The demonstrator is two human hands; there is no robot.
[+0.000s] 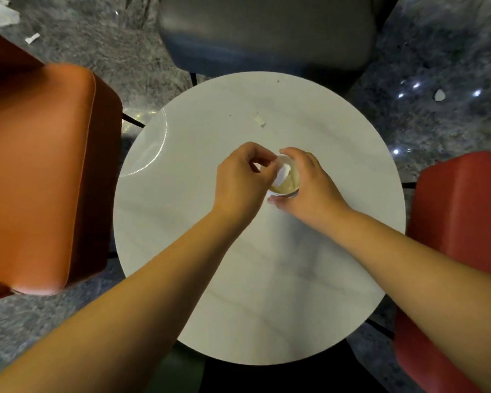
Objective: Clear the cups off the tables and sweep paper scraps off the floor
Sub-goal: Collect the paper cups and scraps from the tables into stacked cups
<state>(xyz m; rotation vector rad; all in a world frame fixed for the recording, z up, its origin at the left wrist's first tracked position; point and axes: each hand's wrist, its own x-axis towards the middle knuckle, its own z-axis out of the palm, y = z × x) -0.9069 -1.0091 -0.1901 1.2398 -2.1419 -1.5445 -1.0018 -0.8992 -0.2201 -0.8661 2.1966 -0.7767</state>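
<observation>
A small paper cup with a brownish inside stands near the middle of the round white table. My right hand grips the cup from its right side, fingers curled round the wall. My left hand pinches a white paper scrap at the cup's mouth. Another small torn scrap lies on the table farther back. Paper scraps lie on the dark floor at top left and at right.
An orange chair stands left of the table, a grey chair behind it, a red chair at the right. A clear plastic lid or cup rim shows at the table's left edge.
</observation>
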